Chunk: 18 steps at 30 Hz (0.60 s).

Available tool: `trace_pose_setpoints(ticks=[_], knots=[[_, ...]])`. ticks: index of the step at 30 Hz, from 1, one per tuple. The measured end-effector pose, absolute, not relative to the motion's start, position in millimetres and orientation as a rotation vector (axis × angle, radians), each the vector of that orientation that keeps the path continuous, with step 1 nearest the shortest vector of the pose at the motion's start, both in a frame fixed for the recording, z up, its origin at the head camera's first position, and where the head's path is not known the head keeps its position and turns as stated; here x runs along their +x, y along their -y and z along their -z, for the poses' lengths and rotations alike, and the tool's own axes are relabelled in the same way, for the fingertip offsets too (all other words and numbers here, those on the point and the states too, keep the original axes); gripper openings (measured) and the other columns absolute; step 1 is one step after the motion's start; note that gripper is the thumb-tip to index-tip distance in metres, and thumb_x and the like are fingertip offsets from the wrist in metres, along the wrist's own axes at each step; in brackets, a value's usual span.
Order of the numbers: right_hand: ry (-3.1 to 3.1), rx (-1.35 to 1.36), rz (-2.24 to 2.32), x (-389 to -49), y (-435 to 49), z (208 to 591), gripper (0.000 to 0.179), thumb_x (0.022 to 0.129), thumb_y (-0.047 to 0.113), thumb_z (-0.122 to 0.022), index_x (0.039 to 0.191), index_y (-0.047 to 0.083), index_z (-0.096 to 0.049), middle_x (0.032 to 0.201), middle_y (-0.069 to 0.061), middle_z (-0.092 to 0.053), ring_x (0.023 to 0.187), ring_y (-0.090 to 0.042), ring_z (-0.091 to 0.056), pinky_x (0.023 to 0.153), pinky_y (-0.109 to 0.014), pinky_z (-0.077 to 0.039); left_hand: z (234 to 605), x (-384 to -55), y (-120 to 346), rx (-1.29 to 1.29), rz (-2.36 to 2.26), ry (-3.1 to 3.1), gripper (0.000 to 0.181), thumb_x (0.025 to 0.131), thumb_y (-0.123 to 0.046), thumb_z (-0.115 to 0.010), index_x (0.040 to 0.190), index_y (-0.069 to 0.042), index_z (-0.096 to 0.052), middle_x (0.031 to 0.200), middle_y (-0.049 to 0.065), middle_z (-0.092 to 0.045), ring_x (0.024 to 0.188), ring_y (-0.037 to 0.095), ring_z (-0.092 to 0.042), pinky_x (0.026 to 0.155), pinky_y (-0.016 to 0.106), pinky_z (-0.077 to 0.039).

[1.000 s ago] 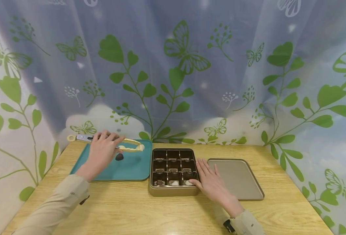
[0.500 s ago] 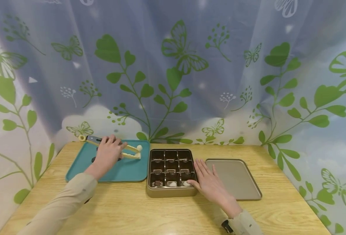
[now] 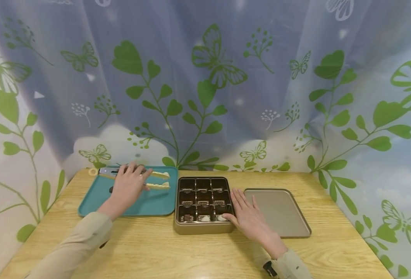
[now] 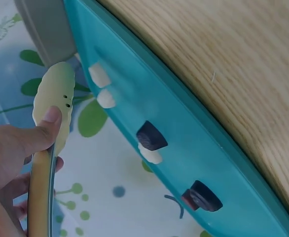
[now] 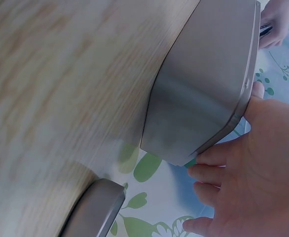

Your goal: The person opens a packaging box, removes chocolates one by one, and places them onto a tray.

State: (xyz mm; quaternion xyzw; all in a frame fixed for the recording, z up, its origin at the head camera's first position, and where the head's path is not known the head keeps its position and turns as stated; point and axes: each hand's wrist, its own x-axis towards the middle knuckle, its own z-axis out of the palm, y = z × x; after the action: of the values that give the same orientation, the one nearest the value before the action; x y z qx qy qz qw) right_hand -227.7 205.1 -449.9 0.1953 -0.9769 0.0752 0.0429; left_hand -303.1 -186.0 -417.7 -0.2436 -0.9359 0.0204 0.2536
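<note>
My left hand (image 3: 128, 186) grips a pair of tongs with cream tips (image 3: 159, 186) over the teal tray (image 3: 132, 209). Spread apart, the two tips point right, close to white pieces near the tray's back right. The left wrist view shows white chocolates (image 4: 106, 98) and dark chocolates (image 4: 152, 136) on the tray; the hand hides most of them from the head view. My right hand (image 3: 250, 219) lies with straight fingers along the right side of the bronze box (image 3: 205, 228), its thumb on the front right rim. A brown piece (image 3: 187, 217) and white pieces (image 3: 204, 218) sit in the box's front row.
The box has a dark insert divided into several compartments. A flat bronze lid (image 3: 278, 213) lies right of it, partly behind my right hand. Tray, box and lid stand on a wooden table (image 3: 198, 255). A curtain with butterflies and leaves (image 3: 205, 97) hangs behind.
The tongs have come down towards the tray, and their tips, close together one second ago, have spread apart. My right hand keeps its place on the box. The head view has shifted slightly.
</note>
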Motion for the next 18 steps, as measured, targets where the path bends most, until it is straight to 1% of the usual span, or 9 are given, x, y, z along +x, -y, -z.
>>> trace_pose_setpoints(ticks=[5,10,13,18], knots=[[2.980,0.606,-0.257,-226,-205,448,0.080,0.104,0.051,-0.047,0.159,-0.003,-0.023,0.166,-0.019,-0.017,0.154,-0.035,-0.016,0.121,-0.063,-0.009,416,-287,188,-0.616,-0.080,2.431,0.051,0.079,-0.027,-0.087,0.126,-0.015,-0.072,0.112,0.008,-0.069,0.109,0.034,-0.055,0.086,0.050,-0.045],[2.995,0.607,-0.264,-225,-205,446,0.081,0.104,0.052,-0.046,0.159,-0.002,-0.022,0.166,-0.018,-0.017,0.154,-0.034,-0.015,0.121,-0.063,-0.009,409,-276,188,-0.598,-0.099,2.429,0.057,0.077,-0.029,-0.089,0.129,-0.017,-0.070,0.115,0.007,-0.069,0.110,0.034,-0.056,0.087,0.050,-0.045],[2.985,0.614,-0.269,-225,-205,446,0.080,0.105,0.051,-0.047,0.159,-0.003,-0.024,0.166,-0.019,-0.018,0.154,-0.035,-0.017,0.121,-0.064,-0.010,403,-269,186,-0.614,-0.080,2.433,0.059,0.077,-0.032,-0.088,0.130,-0.017,-0.070,0.114,0.007,-0.070,0.109,0.034,-0.056,0.088,0.051,-0.045],[2.978,0.619,-0.253,-225,-205,447,0.080,0.105,0.050,-0.047,0.159,-0.003,-0.024,0.166,-0.019,-0.018,0.154,-0.035,-0.017,0.121,-0.064,-0.010,391,-257,177,-0.689,-0.083,2.404,0.063,0.073,-0.038,-0.088,0.130,-0.019,-0.070,0.113,0.005,-0.069,0.107,0.031,-0.057,0.090,0.052,-0.046]])
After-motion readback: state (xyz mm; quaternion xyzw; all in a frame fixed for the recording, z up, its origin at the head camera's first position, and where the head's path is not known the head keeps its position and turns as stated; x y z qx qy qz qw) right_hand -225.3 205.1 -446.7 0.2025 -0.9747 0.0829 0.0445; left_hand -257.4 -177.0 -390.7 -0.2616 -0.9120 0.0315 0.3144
